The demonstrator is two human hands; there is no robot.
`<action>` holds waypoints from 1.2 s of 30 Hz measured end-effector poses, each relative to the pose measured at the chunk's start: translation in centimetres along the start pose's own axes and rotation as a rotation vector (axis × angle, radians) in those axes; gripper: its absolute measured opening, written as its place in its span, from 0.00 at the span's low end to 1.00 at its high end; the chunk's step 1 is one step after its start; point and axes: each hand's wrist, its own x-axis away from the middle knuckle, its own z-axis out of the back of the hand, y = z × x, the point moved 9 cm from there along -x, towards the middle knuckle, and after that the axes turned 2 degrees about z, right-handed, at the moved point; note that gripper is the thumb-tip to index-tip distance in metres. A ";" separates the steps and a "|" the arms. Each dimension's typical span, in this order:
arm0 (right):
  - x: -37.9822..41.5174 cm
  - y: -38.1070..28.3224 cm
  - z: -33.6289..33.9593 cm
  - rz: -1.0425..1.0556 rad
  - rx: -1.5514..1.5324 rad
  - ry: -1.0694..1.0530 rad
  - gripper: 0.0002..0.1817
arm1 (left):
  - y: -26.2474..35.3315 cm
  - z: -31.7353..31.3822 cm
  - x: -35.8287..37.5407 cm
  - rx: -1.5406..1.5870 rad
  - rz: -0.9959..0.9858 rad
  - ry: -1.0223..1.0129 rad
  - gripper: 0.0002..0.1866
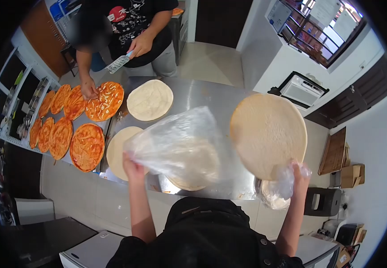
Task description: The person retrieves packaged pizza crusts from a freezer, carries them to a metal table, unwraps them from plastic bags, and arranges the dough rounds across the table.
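My left hand [134, 167] is closed on the edge of a clear plastic bag [180, 134], which spreads over the middle of the steel table. My right hand [299, 174] grips the near edge of a large round pizza base [269, 131], tilted up at the right side of the table. Crumpled clear plastic [286, 181] is bunched at that hand. Under the bag, a pizza base [191, 176] shows through. Two more plain bases lie near my left hand, one at the back [150, 100] and another [118, 152] partly covered by the bag.
Several sauced pizza bases [87, 147] stand in rows at the left. Across the steel table [202, 96], another person [135, 38] holds a grater [120, 63] and touches a pizza with white shreds [105, 102]. A white, floury-looking item [273, 198] sits below my right hand.
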 end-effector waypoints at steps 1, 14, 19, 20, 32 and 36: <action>-1.0 -0.3 -0.9 0.000 0.001 -0.014 0.13 | 1.8 0.6 0.5 0.067 0.037 0.012 0.19; -11.2 -3.9 -29.5 1.046 0.795 -0.369 0.11 | 9.8 9.4 8.5 0.113 0.027 0.146 0.20; -8.4 7.1 -35.4 0.978 1.000 -0.614 0.15 | 11.6 8.8 10.9 -0.018 -0.060 0.183 0.17; -8.0 8.8 -35.3 0.967 0.992 -0.614 0.15 | 12.3 8.6 11.4 -0.112 -0.124 0.214 0.16; 5.2 1.8 -26.2 0.170 -0.054 -1.110 0.34 | 0.4 -11.4 12.3 -0.129 0.369 -0.185 0.08; 11.3 0.6 -23.7 -0.044 -0.023 -1.377 0.30 | -4.5 -22.6 18.8 -0.330 0.505 -0.539 0.06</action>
